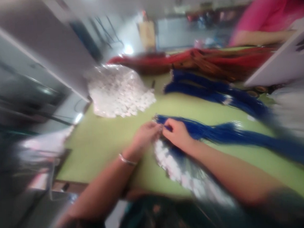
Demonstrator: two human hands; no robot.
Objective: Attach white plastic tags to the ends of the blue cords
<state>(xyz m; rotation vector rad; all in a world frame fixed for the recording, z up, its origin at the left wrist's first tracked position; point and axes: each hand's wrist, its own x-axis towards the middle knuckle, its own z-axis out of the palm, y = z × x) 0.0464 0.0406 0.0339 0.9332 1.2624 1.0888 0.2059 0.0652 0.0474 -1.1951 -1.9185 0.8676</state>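
My left hand [149, 132] is closed in a pinch at the middle of the table, its fingertips meeting those of my right hand. What it grips is too small and blurred to make out. My right hand [177, 131] is closed too, with a bit of blue wire showing between thumb and forefinger. Right beside it lies a long bundle of blue wires [216, 131], its tips just past my fingers. Below both hands, a row of white connectors [173, 165] with wires trailing from them runs toward my right forearm.
A clear plastic bag of white connectors [120, 95] lies at the back left of the green table [100, 147]. More blue wire bundles [198, 86] and red and brown wires [190, 61] stretch behind. Across the table is a person in a pink sleeve [261, 14].
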